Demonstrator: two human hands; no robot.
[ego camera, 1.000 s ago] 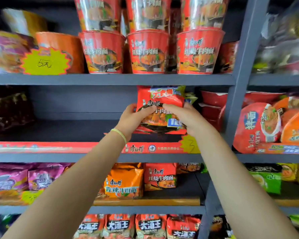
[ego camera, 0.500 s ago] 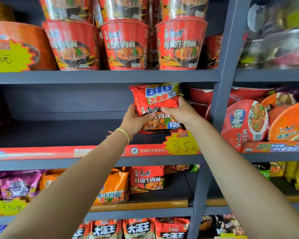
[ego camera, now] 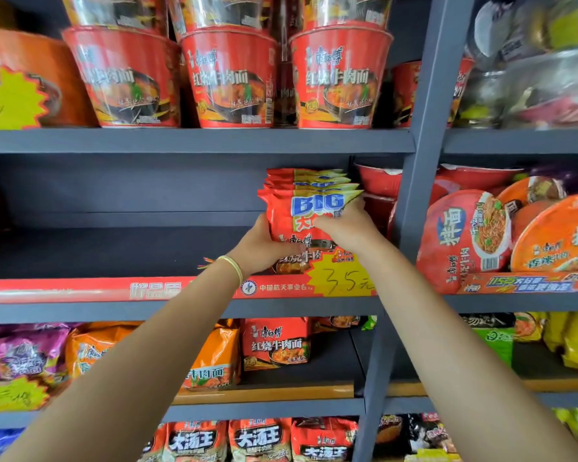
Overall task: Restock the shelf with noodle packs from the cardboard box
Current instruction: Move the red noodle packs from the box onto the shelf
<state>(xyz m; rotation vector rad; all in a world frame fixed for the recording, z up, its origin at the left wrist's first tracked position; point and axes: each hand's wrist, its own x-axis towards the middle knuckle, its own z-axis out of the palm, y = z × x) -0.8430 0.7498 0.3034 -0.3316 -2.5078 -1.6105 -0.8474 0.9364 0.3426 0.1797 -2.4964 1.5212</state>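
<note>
Both hands hold a bunch of red noodle packs (ego camera: 309, 208) upright at the right end of the middle shelf (ego camera: 114, 251), just left of the grey upright post (ego camera: 424, 161). The left hand (ego camera: 264, 246) grips the lower left side of the front pack, thumb across its face; its other fingers wrap behind and are hidden. The right hand (ego camera: 346, 228) lies over the front pack's right half, fingers curled round the right edge, fingertips out of sight behind the packs. Only the top edges of the packs behind the front one show, fanned like steps, so their number is hard to tell. The packs' bottoms are hidden by the hands and by the yellow price tag (ego camera: 342, 278) on the red shelf strip (ego camera: 80, 290), so whether they rest on the shelf cannot be told. A thin band (ego camera: 232, 266) circles the left wrist. Above stand red cup noodles (ego camera: 231, 81), the upper row cut off by the frame. Behind the post, red bowls (ego camera: 379, 180) are partly hidden. Right of it, round lidded bowls (ego camera: 464, 238) lean forward. Below, orange packs (ego camera: 214, 361) are partly covered by the left forearm. The upper right goods are blurred.
</note>
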